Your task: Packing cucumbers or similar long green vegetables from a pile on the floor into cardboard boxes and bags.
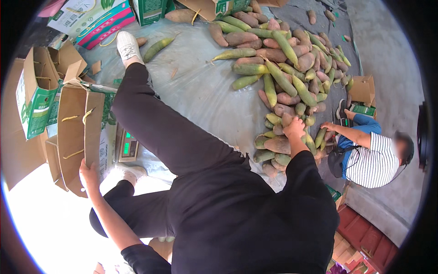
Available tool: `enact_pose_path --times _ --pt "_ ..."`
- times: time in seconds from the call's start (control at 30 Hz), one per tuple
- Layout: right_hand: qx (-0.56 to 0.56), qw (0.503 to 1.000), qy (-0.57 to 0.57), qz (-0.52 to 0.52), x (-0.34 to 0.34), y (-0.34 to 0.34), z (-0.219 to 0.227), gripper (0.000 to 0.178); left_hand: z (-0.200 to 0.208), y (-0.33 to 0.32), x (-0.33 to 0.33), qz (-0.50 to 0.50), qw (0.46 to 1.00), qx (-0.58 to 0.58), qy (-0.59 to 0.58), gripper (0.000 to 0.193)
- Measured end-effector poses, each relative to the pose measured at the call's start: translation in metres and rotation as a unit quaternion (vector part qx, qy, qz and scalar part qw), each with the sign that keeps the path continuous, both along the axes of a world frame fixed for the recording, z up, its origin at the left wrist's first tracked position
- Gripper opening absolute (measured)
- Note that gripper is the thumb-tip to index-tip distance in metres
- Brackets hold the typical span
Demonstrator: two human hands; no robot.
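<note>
In the head view, on the left side: holding the near edge of an open box [93, 132] with the left hand [89, 178], closed on the cardboard with bent fingers. Just beside the box: a small scale [128, 147] with green lights.

On the right side: touching the big pile of roots [283, 77] with the right hand [295, 128], half curled, with fingertips down by a pinkish root [286, 119] near the close end of the pile. Cannot tell for sure about a real grip on it. In the pile: lots of long green roots and fat pinkish-brown ones, next to a shiny plastic sheet [196, 82]. Near a white shoe [127, 44], well apart from the pile: one green root [159, 48]. Farther right, close to the pile: a co-worker [374, 160] in a stripy shirt.

Seems to be at the picking step, choosing from the pile with the box held ready. Probably needed next: closing snugly around just one root, then lifting gently without making others roll.
</note>
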State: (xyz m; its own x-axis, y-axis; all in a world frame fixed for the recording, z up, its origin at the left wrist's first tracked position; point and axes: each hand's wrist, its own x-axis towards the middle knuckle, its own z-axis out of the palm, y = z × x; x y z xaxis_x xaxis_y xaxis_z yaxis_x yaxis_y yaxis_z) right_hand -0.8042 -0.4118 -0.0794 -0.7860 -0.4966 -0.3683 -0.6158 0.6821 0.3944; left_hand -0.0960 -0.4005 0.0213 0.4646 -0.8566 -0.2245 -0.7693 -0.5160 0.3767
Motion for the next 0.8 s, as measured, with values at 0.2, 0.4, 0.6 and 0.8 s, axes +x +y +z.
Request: enact_pose_path --times 0.2,0.4,0.6,0.8 --pt "-0.129 0.969 -0.169 0.122 0.077 -0.071 -0.010 0.077 0.010 0.001 -0.009 0.002 0.999 0.028 -0.040 0.028" --pt "-0.369 0.756 -0.399 0.365 0.201 -0.181 0.042 0.076 0.015 -0.006 -0.021 0.040 0.994 0.065 -0.081 0.030" --pt "-0.458 0.490 -0.541 0.507 0.378 -0.223 0.147 0.068 0.015 0.007 -0.012 0.061 0.991 0.071 -0.095 0.029" --pt "-0.408 0.385 -0.553 0.617 0.530 -0.196 0.187 0.055 0.011 0.001 -0.011 0.046 0.994 0.052 -0.085 0.032"
